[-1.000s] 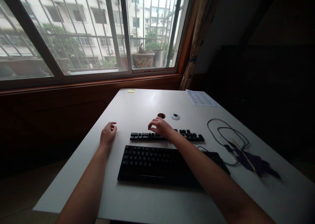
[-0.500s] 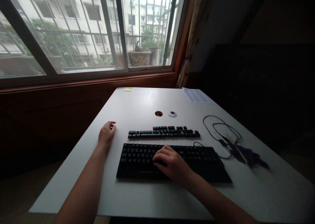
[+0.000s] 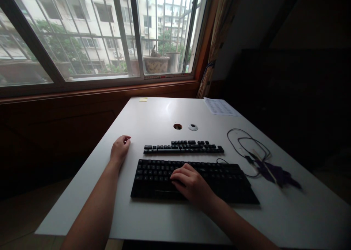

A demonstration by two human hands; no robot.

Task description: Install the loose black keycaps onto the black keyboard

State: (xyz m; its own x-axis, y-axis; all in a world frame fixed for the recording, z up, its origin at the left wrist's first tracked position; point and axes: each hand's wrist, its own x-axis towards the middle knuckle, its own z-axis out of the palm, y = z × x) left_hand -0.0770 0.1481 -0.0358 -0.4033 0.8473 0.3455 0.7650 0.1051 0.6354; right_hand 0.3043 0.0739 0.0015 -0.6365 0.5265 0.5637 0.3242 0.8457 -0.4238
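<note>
A black keyboard (image 3: 153,187) lies on the white table. Keycaps fill its upper left rows, while the lower front strip looks dark and bare. My right hand (image 3: 190,182) rests over its middle with fingers bunched and tips down on the keys; whatever they pinch is hidden. Just behind the keyboard sit loose black keycaps (image 3: 183,150) in rows. My left hand (image 3: 120,148) lies on the table left of these rows, its fingers curled. Something dark reddish shows faintly between thumb and fingers, too small to name.
To the right lie a looped black cable (image 3: 246,136) and a dark purple cloth (image 3: 274,173) with a thin stick across it. Farther back are a round cable hole (image 3: 177,126), a white ring cover (image 3: 193,127), printed paper (image 3: 221,107) and a yellow note (image 3: 143,99).
Both hands stay almost where they were. The left fingers have shifted slightly, and less of the red thing shows between them. The whole view has moved a little.
</note>
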